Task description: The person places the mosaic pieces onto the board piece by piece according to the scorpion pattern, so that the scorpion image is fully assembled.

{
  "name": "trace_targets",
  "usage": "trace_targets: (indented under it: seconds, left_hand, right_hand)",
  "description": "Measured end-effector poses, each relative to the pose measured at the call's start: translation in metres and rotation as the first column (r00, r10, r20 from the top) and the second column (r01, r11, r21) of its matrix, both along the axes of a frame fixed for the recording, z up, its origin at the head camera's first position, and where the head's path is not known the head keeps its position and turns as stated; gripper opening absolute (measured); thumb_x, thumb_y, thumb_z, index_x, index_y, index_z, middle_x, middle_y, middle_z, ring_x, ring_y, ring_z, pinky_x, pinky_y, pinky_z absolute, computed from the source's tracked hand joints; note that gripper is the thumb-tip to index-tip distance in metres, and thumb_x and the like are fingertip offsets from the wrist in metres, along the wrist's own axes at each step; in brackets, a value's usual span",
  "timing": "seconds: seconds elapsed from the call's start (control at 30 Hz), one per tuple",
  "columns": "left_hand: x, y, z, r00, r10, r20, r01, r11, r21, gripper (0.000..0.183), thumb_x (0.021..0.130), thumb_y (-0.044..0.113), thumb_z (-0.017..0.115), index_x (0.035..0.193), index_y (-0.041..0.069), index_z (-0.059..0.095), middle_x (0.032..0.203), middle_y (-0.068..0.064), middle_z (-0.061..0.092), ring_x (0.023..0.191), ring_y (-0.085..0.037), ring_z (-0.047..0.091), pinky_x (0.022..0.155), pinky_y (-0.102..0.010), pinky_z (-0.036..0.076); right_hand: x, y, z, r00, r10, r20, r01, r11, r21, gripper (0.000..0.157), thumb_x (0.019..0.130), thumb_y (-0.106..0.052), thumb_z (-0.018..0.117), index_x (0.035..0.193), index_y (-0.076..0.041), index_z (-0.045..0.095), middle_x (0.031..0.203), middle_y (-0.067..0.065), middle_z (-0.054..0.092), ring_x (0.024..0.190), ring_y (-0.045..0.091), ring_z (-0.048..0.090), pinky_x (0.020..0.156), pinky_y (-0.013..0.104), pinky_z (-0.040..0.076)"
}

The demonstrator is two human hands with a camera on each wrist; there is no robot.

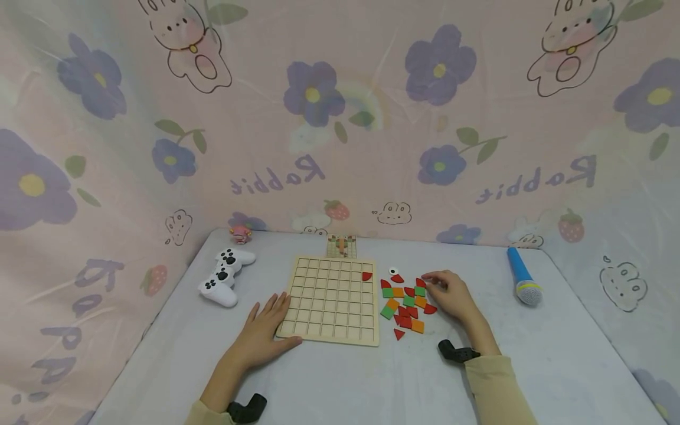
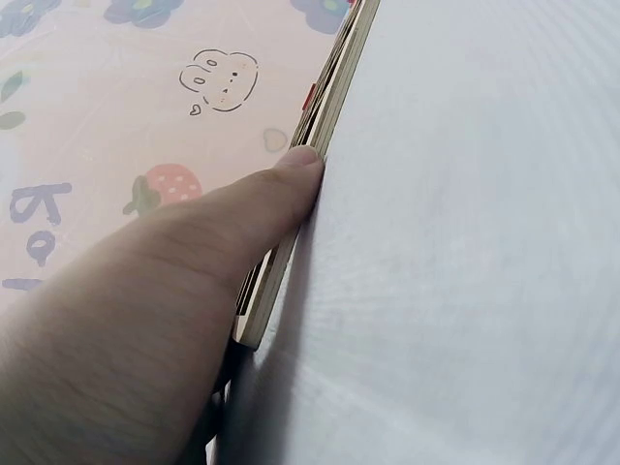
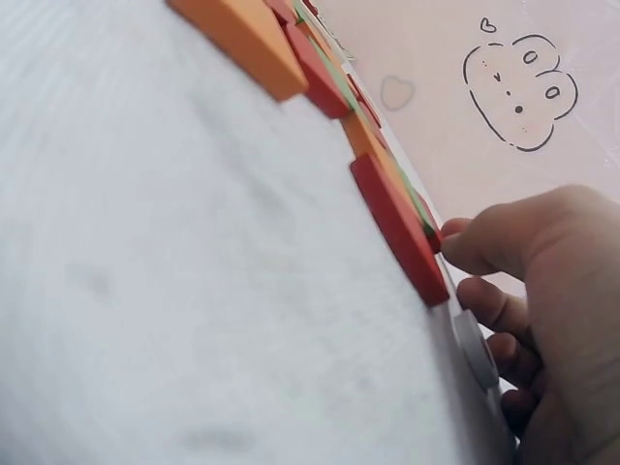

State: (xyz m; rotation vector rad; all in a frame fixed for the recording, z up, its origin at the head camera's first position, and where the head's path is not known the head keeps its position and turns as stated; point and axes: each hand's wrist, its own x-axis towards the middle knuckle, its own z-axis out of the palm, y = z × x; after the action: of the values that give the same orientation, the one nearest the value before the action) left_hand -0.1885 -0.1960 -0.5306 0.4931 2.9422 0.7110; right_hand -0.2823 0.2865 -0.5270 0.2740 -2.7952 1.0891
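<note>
A square wooden grid board (image 1: 334, 341) lies flat in the middle of the table, with one red quarter-circle piece (image 1: 367, 276) in a cell near its upper right. Spread along the board's left edge, my left hand (image 1: 260, 339) rests with its thumb at the near corner; the left wrist view shows the thumb (image 2: 262, 208) against the board's rim (image 2: 339, 92). My right hand (image 1: 451, 295) is at the upper right of the loose pieces. Its thumb and index finger pinch a red quarter-circle piece (image 1: 421, 282) beside a green square (image 1: 419, 291).
Red, orange and green pieces (image 1: 417, 326) lie right of the board, below a white eye-like disc (image 1: 393, 271). A patterned card (image 1: 342, 247) is behind the board. A white game controller (image 1: 225, 276) and pink figurine (image 1: 241, 234) lie left, a blue microphone (image 1: 523, 277) right.
</note>
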Motion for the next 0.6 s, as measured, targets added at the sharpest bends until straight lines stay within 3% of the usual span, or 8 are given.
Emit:
trace_targets:
  seconds: [0.33,0.6]
  left_hand:
    - [0.0014,0.0006,0.0033,1.0,-0.002,0.006,0.002,1.0,0.003,0.106,0.094,0.069,0.064,0.168,0.004,0.025,0.176,-0.011,0.021,0.164,-0.035,0.013,0.129,-0.065,0.003]
    - [0.0011,0.0009,0.0031,1.0,-0.003,0.0,0.003,1.0,-0.001,0.106,0.094,0.069,0.064,0.168,0.004,0.025,0.176,-0.012,0.021,0.164,-0.036,0.014,0.129,-0.066,0.003]
  right_hand:
    - [-0.0031,-0.0005,-0.0052,0.999,0.009,-0.039,-0.008,0.999,0.037,0.026,0.099,-0.004,0.066,0.122,-0.005,0.077,0.11,0.017,0.068,0.102,0.033,0.059,0.09,0.052,0.048]
    - [-0.0018,-0.0031,-0.0034,1.0,0.006,-0.03,-0.004,0.998,0.065,0.026,0.098,-0.011,0.07,0.124,-0.01,0.078,0.113,0.015,0.068,0.105,0.033,0.058,0.09,0.051,0.048]
